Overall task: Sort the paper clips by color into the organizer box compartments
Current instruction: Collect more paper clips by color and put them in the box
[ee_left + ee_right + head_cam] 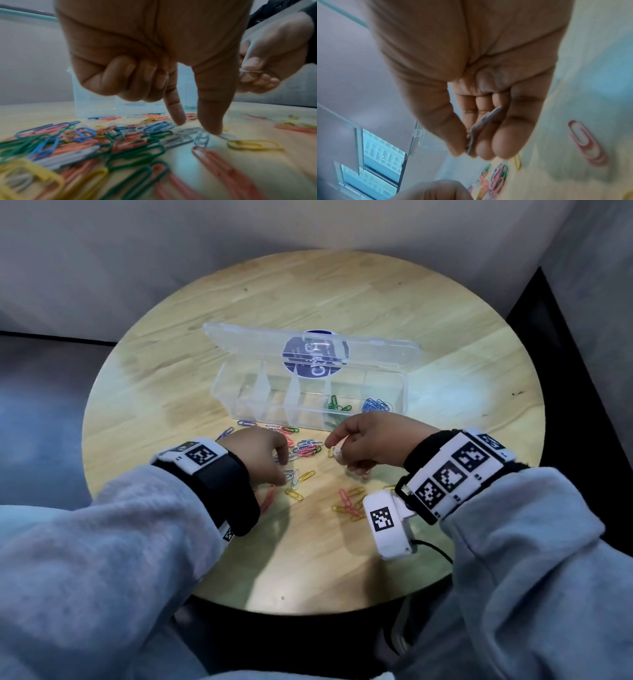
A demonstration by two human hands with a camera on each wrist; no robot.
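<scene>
A clear organizer box (274,416) stands open mid-table, its lid (376,350) tipped back. Green clips (338,406) lie in one compartment and blue clips (375,405) in the rightmost. Mixed loose paper clips (308,447) (102,143) lie in front of it. My left hand (283,470) (197,127) points its index finger and thumb down into them, a gap between the two. The thumb tip touches a white clip (227,136); the other fingers are curled. My right hand (334,449) (468,151) hovers above the table and pinches white clips (482,121) between thumb and fingers.
Yellow and red clips (351,505) lie near my right wrist, and a red one (585,143) sits alone under that hand. The round wooden table (445,337) is ringed by grey cushions. A cable (435,547) trails off the front edge.
</scene>
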